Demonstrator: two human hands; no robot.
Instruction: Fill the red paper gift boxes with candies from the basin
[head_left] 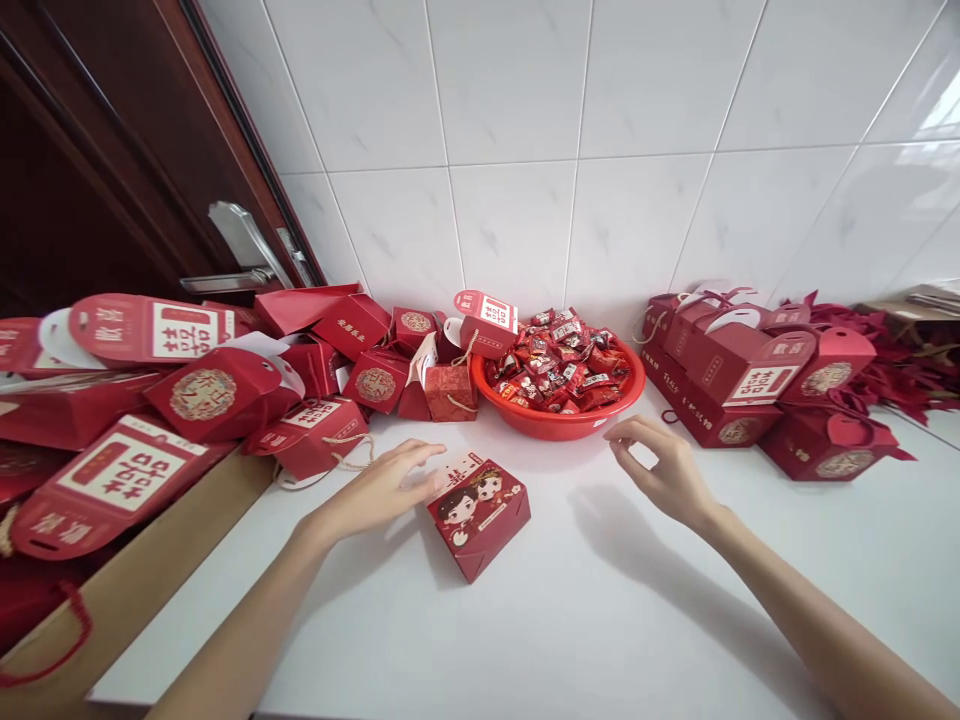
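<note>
A red gift box (489, 515) printed with two cartoon figures lies on the white tabletop in front of me. My left hand (386, 490) is at its left side, fingers stretched out and thumb close to the box edge; whether they touch I cannot tell. To the right, my right hand (664, 468) hovers above the table with fingers loosely curved and thumb apart from the palm, and nothing visible in it. Just beyond, near its fingertips, stands a red plastic basin (559, 428) heaped with red-wrapped candies (566, 360).
Many red gift boxes (217, 395) are piled at the left, some in a cardboard carton (161, 540). More boxes (739, 365) are stacked at the right, beside dark red ribbons (907, 370). A tiled wall (510, 90) and a door handle (240, 275) are behind.
</note>
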